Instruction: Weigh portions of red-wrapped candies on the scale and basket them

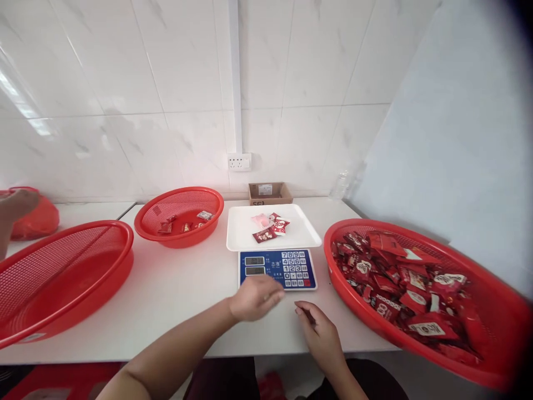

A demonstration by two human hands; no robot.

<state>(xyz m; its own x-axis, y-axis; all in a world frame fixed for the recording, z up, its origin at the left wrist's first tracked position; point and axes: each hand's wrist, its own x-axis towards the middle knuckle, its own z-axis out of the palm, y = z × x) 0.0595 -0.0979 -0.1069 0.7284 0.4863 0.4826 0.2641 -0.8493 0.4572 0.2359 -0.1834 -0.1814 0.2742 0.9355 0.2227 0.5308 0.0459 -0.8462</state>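
My left hand (pixel 256 298) hovers at the front edge of the digital scale (pixel 275 269), its fingers curled together. Whatever it may hold is hidden. To its right, over the table's front part, my right hand (pixel 320 333) is half curled, and a small dark spot shows inside the fingers, too unclear to name. On the scale's white tray (pixel 241 228) lie several red candy packets (pixel 265 235) and a pale pink packet (pixel 261 220). Beside the right hand stands a large red basket (pixel 345 278) heaped with red packets (pixel 400 283).
At the back left, a red basket (pixel 179 240) holds a few small packets. Another red basket (pixel 95 278) stands nearer on the left, by another person's hand (pixel 19 205) and a red bag (pixel 39 219). Behind the tray are a cardboard box (pixel 270 193) and a clear plastic container (pixel 339 186).
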